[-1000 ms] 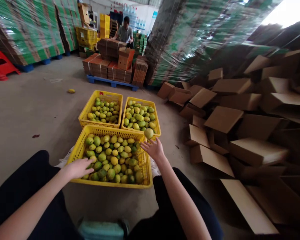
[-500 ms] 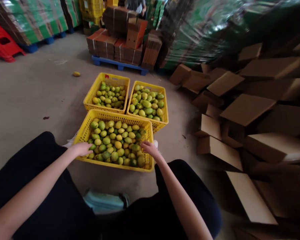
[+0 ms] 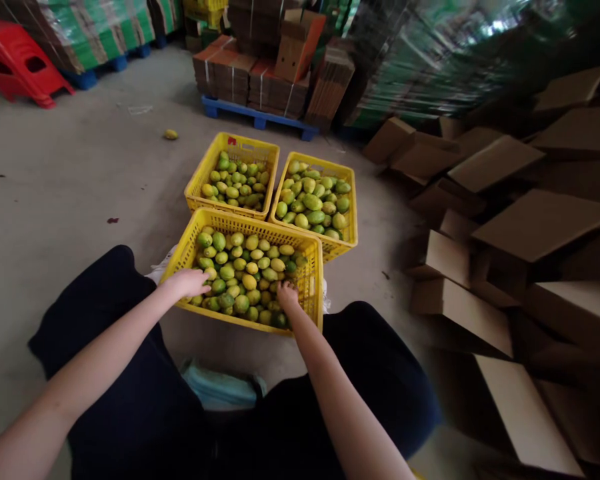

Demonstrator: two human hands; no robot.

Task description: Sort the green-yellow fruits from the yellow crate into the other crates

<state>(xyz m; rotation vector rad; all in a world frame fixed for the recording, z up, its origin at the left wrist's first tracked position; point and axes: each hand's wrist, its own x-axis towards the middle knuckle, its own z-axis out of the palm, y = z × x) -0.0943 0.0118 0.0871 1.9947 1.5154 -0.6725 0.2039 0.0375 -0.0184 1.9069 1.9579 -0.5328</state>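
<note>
I'm seeing fruit (image 3: 250, 282) filling near crate (image 3: 311, 283), sitting between legs (image 3: 375, 353), probably for easy reach. Left hand (image 3: 189, 283) lying loose-fingered over fruit, visibly holding none; right hand (image 3: 287, 294) resting bent-fingered among fruit, can't tell whether grasping. Far-right crate (image 3: 337, 249) standing just behind.
</note>
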